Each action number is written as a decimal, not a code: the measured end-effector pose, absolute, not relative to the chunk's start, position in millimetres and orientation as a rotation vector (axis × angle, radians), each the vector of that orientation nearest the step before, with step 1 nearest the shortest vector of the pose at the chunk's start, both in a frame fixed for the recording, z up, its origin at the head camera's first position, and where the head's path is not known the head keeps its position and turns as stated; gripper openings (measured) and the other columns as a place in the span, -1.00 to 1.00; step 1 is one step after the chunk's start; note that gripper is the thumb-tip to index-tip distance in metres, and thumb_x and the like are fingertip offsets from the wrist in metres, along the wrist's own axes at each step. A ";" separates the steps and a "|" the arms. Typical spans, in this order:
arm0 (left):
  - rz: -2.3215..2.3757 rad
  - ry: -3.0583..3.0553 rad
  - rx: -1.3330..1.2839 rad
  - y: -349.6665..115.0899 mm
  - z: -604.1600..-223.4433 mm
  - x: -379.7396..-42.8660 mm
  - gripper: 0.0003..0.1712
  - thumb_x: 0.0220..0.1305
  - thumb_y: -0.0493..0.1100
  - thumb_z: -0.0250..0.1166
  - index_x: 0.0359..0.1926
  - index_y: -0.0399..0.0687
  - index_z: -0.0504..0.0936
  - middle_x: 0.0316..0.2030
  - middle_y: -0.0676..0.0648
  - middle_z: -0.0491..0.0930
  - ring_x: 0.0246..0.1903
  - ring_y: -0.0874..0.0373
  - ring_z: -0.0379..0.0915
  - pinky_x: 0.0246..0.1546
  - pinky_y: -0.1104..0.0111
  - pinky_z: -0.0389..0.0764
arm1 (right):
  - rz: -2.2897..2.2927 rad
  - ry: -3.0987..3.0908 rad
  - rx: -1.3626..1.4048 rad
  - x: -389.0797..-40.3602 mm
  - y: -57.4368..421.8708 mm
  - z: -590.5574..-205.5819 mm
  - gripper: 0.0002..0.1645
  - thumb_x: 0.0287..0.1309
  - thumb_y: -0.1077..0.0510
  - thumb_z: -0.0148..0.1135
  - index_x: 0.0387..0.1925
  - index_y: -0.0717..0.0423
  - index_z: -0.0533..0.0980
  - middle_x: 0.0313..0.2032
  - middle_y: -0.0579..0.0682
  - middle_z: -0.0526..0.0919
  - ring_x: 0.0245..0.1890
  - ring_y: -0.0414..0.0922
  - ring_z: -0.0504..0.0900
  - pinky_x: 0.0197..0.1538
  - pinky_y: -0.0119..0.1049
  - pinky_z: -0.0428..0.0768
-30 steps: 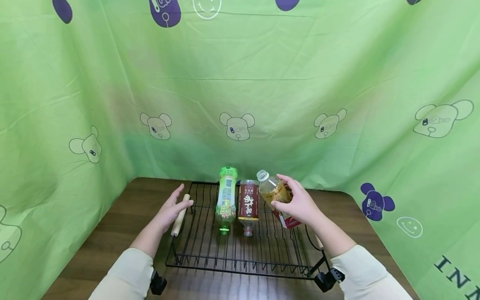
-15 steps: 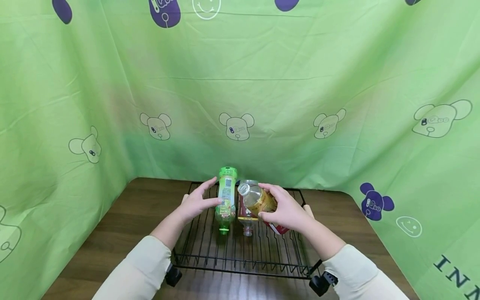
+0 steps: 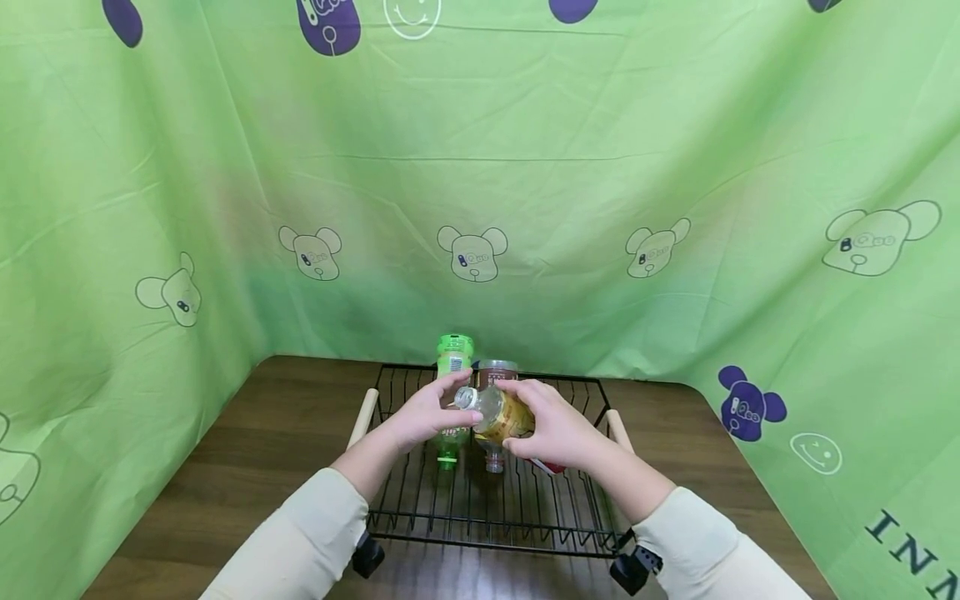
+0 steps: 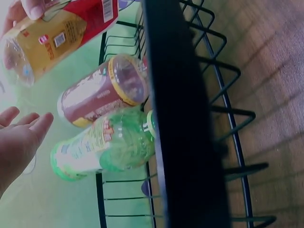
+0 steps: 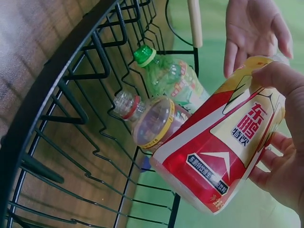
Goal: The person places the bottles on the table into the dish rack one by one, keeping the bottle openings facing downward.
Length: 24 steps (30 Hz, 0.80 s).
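Note:
My right hand (image 3: 555, 429) grips a clear capless plastic bottle (image 3: 510, 417) with a yellow-and-red label. It tilts with its mouth to the left, above the black wire basket (image 4: 180, 114). Close around the bottle's neck in the head view is my left hand (image 3: 420, 417), fingers extended; the left wrist view shows these fingers apart from the bottle. Beneath, a green-tinted bottle (image 3: 454, 354) with a green cap and a bottle with a dark red label (image 3: 498, 371) lie side by side in the basket, necks toward me. The hands partly hide both.
Light wooden handles flank the basket, one on the left (image 3: 363, 417) and one on the right (image 3: 619, 433). It stands on a brown wooden table (image 3: 247, 467). A green patterned curtain (image 3: 480, 183) hangs behind and along both sides.
The right hand has carried the bottle leftward, from the basket's right side to above the two lying bottles, tilting it further. The left hand has moved right to the bottle's neck.

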<state>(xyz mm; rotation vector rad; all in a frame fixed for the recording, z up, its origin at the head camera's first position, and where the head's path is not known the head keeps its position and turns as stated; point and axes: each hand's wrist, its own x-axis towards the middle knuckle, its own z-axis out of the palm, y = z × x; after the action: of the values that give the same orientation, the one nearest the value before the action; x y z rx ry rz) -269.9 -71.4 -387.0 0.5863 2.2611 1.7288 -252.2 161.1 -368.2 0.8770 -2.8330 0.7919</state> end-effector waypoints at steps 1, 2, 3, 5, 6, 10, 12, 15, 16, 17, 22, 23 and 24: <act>1.726 2.265 0.592 -70.1 -387.1 -269.7 -0.08 0.23 -0.11 0.34 0.50 -0.18 0.09 0.41 -0.34 0.24 0.34 -0.22 0.27 0.28 0.01 0.42 | 0.777 -2.834 0.883 -251.8 160.1 -368.1 -0.05 -0.09 0.04 0.45 0.39 -0.04 0.30 0.28 0.12 0.44 0.22 0.12 0.42 0.12 0.13 0.54; 1.728 2.265 0.589 -68.5 -387.0 -269.3 -0.08 0.22 -0.12 0.34 0.50 -0.17 0.10 0.39 -0.33 0.27 0.31 -0.21 0.31 0.24 0.04 0.46 | 0.763 -2.835 0.888 -251.4 159.0 -368.0 -0.05 -0.10 0.03 0.45 0.39 -0.05 0.30 0.27 0.11 0.45 0.22 0.11 0.43 0.11 0.12 0.54; 1.734 2.259 0.586 -67.0 -386.7 -268.9 -0.09 0.22 -0.12 0.35 0.50 -0.17 0.12 0.37 -0.33 0.30 0.28 -0.20 0.35 0.21 0.06 0.50 | 0.749 -2.836 0.893 -251.0 158.2 -368.2 -0.05 -0.11 0.03 0.45 0.38 -0.04 0.31 0.25 0.11 0.46 0.21 0.11 0.43 0.09 0.09 0.55; 1.743 2.252 0.578 -64.4 -386.7 -268.1 -0.10 0.20 -0.13 0.36 0.49 -0.16 0.14 0.36 -0.31 0.32 0.26 -0.20 0.36 0.18 0.07 0.52 | 0.716 -2.840 0.905 -250.5 156.9 -369.0 -0.06 -0.12 0.03 0.44 0.37 -0.04 0.33 0.23 0.09 0.48 0.18 0.08 0.44 0.03 0.02 0.58; 1.742 2.252 0.575 -63.1 -386.7 -267.8 -0.10 0.20 -0.13 0.37 0.48 -0.15 0.15 0.36 -0.29 0.33 0.27 -0.19 0.35 0.18 0.07 0.52 | 0.702 -2.840 0.911 -250.1 156.2 -369.2 -0.06 -0.13 0.03 0.44 0.36 -0.04 0.33 0.22 0.08 0.48 0.17 0.07 0.44 0.01 -0.02 0.58; 1.738 2.258 0.572 -58.5 -389.3 -268.7 -0.11 0.15 -0.13 0.42 0.45 -0.17 0.21 0.34 -0.27 0.36 0.30 -0.20 0.33 0.22 0.05 0.49 | 0.641 -2.837 0.934 -249.1 154.1 -369.2 -0.08 -0.14 0.03 0.42 0.35 -0.05 0.34 0.19 0.05 0.50 0.14 0.03 0.45 -0.04 -0.10 0.56; 1.734 2.270 0.561 -57.0 -390.7 -269.4 -0.12 0.14 -0.13 0.43 0.42 -0.18 0.25 0.30 -0.27 0.41 0.26 -0.17 0.37 0.21 0.08 0.50 | 0.627 -2.834 0.945 -248.6 153.0 -368.1 -0.09 -0.13 0.02 0.42 0.35 -0.04 0.35 0.17 0.05 0.51 0.12 0.02 0.46 -0.03 -0.11 0.55; 1.731 2.289 0.525 -56.0 -392.8 -270.0 -0.18 0.12 -0.13 0.45 0.37 -0.21 0.33 0.24 -0.26 0.47 0.15 -0.08 0.48 0.13 0.17 0.57 | 0.611 -2.837 0.954 -248.2 151.9 -367.1 -0.10 -0.13 0.02 0.42 0.34 -0.03 0.36 0.16 0.04 0.52 0.11 0.01 0.46 -0.02 -0.10 0.55; 1.728 2.290 0.508 -56.0 -393.2 -270.1 -0.20 0.11 -0.13 0.46 0.34 -0.21 0.36 0.21 -0.25 0.49 0.11 -0.05 0.51 0.09 0.19 0.59 | 0.605 -2.839 0.957 -248.3 151.7 -367.0 -0.10 -0.13 0.02 0.42 0.34 -0.03 0.36 0.15 0.03 0.52 0.11 0.01 0.47 -0.01 -0.10 0.54; 1.720 2.291 0.494 -56.1 -393.7 -270.3 -0.23 0.10 -0.12 0.46 0.32 -0.22 0.39 0.19 -0.25 0.51 0.07 -0.02 0.53 0.06 0.21 0.60 | 0.596 -2.841 0.958 -248.5 151.7 -367.3 -0.10 -0.13 0.02 0.42 0.34 -0.03 0.37 0.14 0.02 0.52 0.10 0.00 0.47 -0.01 -0.10 0.54; 1.663 2.323 0.461 -57.4 -394.8 -269.9 -0.30 0.09 -0.08 0.47 0.22 -0.23 0.48 0.16 -0.25 0.51 0.01 0.01 0.55 -0.03 0.23 0.63 | 0.553 -2.842 0.970 -249.3 151.5 -368.2 -0.09 -0.15 0.01 0.44 0.33 -0.08 0.38 0.10 0.00 0.54 0.06 -0.03 0.47 -0.02 -0.12 0.52; 1.658 2.328 0.458 -57.5 -394.8 -269.7 -0.31 0.09 -0.07 0.47 0.21 -0.23 0.48 0.16 -0.25 0.51 0.01 0.01 0.54 -0.03 0.24 0.63 | 0.545 -2.838 0.975 -249.3 151.5 -368.4 -0.09 -0.15 0.01 0.45 0.34 -0.08 0.38 0.11 0.00 0.54 0.06 -0.03 0.47 -0.01 -0.12 0.52; 1.653 2.336 0.456 -57.6 -394.6 -269.3 -0.31 0.09 -0.07 0.47 0.21 -0.23 0.48 0.17 -0.24 0.51 0.01 0.02 0.54 -0.04 0.24 0.63 | 0.542 -2.835 0.979 -249.2 151.4 -368.2 -0.08 -0.15 0.00 0.45 0.34 -0.08 0.37 0.11 0.01 0.54 0.07 -0.02 0.48 0.00 -0.10 0.53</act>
<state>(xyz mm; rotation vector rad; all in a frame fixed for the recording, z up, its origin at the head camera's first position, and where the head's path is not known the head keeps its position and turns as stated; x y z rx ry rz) -269.3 -57.6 -394.6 0.4563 2.3360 1.6528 -249.2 151.4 -368.2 0.9793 -2.8346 0.5417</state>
